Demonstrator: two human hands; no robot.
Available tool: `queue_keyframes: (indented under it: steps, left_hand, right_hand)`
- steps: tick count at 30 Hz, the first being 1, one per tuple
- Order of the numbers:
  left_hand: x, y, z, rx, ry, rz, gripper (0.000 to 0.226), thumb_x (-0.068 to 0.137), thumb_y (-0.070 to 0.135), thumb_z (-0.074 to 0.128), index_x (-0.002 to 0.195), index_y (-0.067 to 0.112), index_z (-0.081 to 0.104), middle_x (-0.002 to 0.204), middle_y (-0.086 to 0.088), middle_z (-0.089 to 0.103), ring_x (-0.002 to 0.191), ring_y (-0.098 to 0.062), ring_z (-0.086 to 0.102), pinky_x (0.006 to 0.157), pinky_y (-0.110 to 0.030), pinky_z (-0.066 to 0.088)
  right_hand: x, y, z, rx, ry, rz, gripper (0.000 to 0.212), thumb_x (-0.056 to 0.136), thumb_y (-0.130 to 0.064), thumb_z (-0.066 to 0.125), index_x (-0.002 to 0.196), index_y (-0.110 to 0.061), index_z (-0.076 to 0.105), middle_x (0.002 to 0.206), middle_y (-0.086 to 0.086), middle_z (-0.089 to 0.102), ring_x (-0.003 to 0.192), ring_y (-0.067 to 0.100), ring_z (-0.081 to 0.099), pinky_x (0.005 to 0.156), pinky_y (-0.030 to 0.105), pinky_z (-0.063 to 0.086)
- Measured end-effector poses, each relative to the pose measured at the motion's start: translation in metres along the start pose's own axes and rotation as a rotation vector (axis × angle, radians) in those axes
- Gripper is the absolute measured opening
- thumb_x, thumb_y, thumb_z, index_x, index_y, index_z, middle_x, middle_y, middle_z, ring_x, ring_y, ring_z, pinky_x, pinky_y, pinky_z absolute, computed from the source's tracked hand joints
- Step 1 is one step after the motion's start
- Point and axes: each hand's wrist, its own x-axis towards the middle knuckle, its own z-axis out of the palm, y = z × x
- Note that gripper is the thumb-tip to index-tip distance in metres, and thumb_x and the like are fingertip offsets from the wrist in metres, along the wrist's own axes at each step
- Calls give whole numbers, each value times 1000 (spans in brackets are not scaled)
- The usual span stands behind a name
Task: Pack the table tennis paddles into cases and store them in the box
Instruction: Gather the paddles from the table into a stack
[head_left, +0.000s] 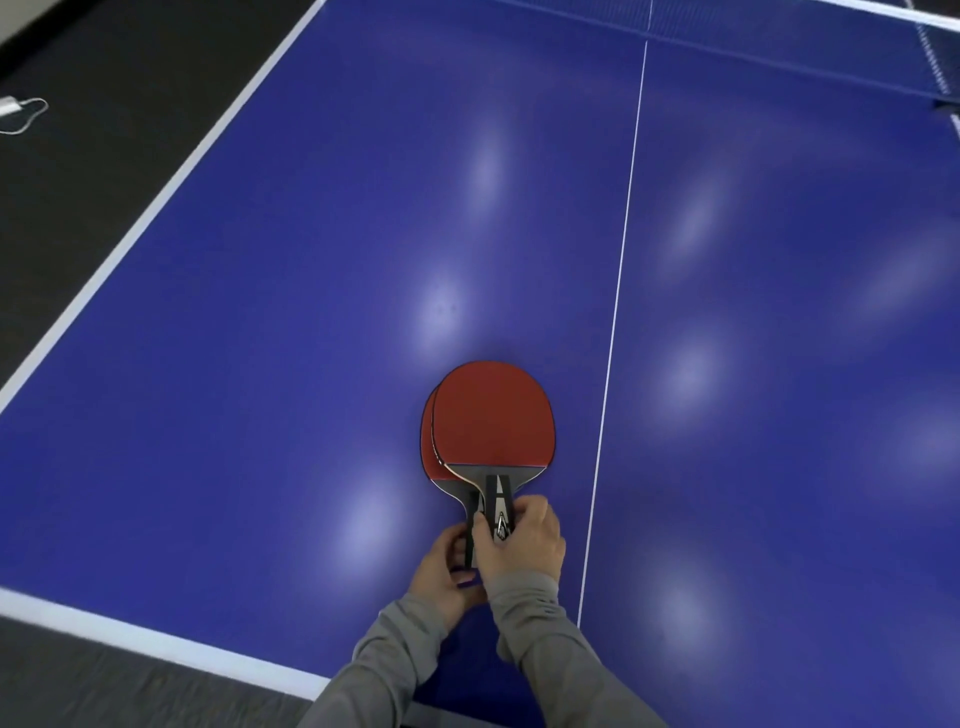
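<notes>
Two red-rubbered wooden table tennis paddles (491, 415) are stacked, slightly offset, on the blue bench (260, 312) beside its white centre line (618, 291). The upper handle is gripped by the right hand (522, 540); the lower handle is pinched by the left hand (447, 569).

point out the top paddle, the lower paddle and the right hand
top paddle (493, 413), head view, middle of its red rubber
lower paddle (430, 451), head view, exposed left edge of its red rubber
right hand (524, 543), head view, back of the hand
</notes>
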Motion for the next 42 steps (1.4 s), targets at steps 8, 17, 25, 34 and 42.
queue_keyframes:
  steps: [8, 17, 25, 34, 42]
  left_hand:
    - [-5, 3, -1, 78, 14, 55, 63, 69, -26, 61, 122, 3, 44, 92, -1, 57, 82, -10, 55, 60, -7, 48]
    - [-3, 4, 2, 153, 101, 58, 50, 77, -15, 60, 123, -1, 47, 90, -2, 60, 81, -12, 56, 65, -9, 48]
    - [4, 29, 18, 365, 258, -137, 55, 70, 61, 68, 104, 21, 54, 94, 0, 65, 93, -24, 62, 88, -42, 52]
    - [6, 42, 51, 572, 443, -142, 45, 86, 36, 57, 111, 2, 41, 108, -18, 60, 100, -36, 57, 85, -37, 43]
    - [3, 36, 51, 549, 491, -123, 39, 83, 23, 58, 115, 3, 46, 106, -16, 61, 96, -35, 58, 84, -38, 48]
  right_hand:
    - [-1, 6, 5, -121, -105, 2, 41, 74, -44, 66, 100, -16, 49, 103, -4, 57, 105, 16, 50, 92, 29, 33]
    - [4, 13, 1, -134, -216, 8, 41, 75, -43, 67, 102, -18, 50, 106, -3, 58, 107, 17, 51, 94, 30, 34]
    - [17, 33, -39, 86, -79, 31, 30, 86, -39, 60, 99, -13, 57, 82, -4, 54, 81, 16, 55, 83, 40, 50]
    - [30, 69, -61, 90, -41, 86, 23, 88, -32, 58, 98, -11, 58, 93, 2, 60, 88, 21, 57, 85, 40, 49]
    - [28, 84, -63, 73, -43, 59, 19, 90, -28, 56, 95, -9, 58, 89, -1, 57, 88, 23, 57, 84, 42, 49]
